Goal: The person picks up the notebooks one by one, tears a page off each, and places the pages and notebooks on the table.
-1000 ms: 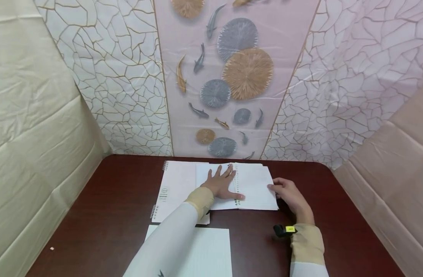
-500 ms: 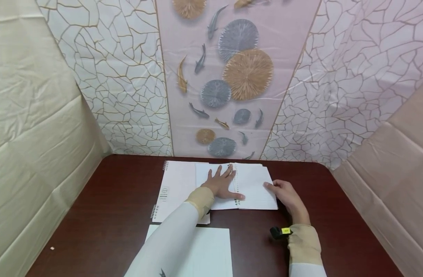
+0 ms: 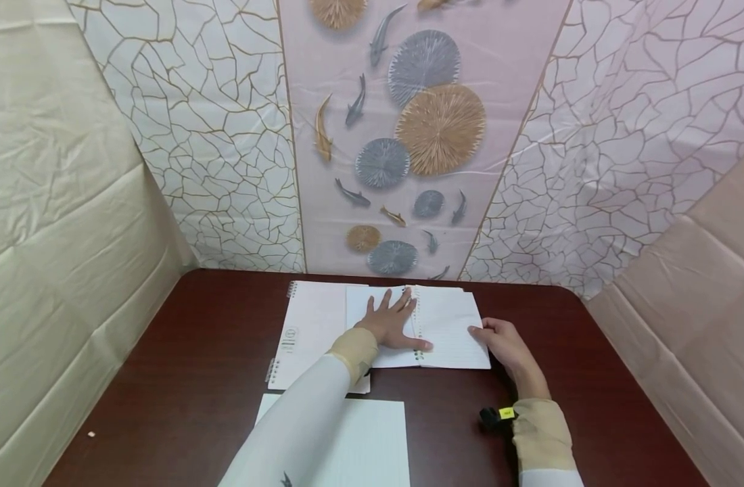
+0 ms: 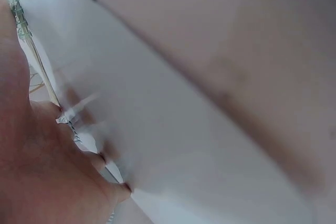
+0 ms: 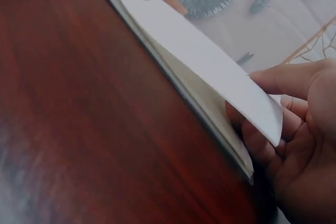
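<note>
A spiral notebook (image 3: 451, 338) lies spread at the back of the table, its ruled right-hand page facing up. My left hand (image 3: 387, 327) rests across its left page and the coil, fingers spread and thumb reaching past the binding. In the left wrist view the green coil (image 4: 20, 22) runs beside the thumb. At the outer right edge my right hand (image 3: 509, 346) pinches notebook pages (image 5: 210, 53). Seen from the right wrist, the thumb is above the lifted pages and fingers are beneath, apart from the lower sheets (image 5: 202, 100).
Another spiral notebook (image 3: 314, 325) with a pale cover lies at left, partly under the spread one. Nearer me a ruled sheet or pad (image 3: 372, 439) is partly covered by my left sleeve. The dark red table (image 3: 183, 379) is bounded by a patterned backdrop (image 3: 384, 203).
My right hand shifts slightly at the page edge, first inward, then back outward, thumb still on the page. The left hand and both notebooks stay in place.
</note>
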### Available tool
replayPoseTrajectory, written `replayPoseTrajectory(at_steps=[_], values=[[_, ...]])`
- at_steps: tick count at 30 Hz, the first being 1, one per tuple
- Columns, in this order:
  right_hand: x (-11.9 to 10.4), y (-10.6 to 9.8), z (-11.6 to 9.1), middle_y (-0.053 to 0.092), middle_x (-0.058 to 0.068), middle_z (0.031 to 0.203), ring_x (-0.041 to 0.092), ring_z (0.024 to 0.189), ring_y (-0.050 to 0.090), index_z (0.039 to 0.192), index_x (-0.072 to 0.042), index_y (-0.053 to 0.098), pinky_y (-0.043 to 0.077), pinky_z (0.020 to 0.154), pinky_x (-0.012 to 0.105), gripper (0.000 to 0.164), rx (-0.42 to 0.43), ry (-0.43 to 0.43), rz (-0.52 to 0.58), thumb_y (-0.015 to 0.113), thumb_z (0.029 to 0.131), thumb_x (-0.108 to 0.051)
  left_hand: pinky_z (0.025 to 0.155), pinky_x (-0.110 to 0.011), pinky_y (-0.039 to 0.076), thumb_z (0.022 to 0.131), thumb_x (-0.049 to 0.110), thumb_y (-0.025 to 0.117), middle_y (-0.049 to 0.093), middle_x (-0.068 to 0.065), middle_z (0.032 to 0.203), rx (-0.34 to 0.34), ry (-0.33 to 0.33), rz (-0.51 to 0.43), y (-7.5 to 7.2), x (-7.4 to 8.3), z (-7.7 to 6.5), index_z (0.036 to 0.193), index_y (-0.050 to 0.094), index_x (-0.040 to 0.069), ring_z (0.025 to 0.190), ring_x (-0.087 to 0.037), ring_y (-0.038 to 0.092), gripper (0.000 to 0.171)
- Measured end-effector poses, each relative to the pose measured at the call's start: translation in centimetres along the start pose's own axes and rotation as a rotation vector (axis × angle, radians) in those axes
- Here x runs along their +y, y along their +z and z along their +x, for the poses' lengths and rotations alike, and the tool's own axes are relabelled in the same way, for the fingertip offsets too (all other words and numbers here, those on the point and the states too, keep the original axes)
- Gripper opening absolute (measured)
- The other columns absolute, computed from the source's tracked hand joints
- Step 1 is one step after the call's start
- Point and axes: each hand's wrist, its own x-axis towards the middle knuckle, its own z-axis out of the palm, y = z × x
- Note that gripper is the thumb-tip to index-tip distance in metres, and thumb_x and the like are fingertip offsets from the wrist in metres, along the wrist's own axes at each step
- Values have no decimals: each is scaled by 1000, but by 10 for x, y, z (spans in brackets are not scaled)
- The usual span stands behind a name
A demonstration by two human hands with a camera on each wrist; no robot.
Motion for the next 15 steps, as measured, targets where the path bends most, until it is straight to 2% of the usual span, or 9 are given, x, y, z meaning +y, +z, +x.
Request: replayPoseTrajectory(at_steps=[6,15], values=[[2,2,-4,67,9,82,20,74,63,109,4,62,55,64,30,32,-9,-9,47,60,104,-28,121,-67,-3,73,97,44,-16,9,170,-19,-17,-9,16,-9,18,165,4,29,154,-33,-12,121],[3,5,-8,62,2,69,14,64,59,106,6,60,52,57,26,32,19,-38,81,62,103,-26,121,-67,-4,73,93,51,-14,7,170,-11,-6,-45,17,-11,19,165,5,27,154,-34,-12,122]])
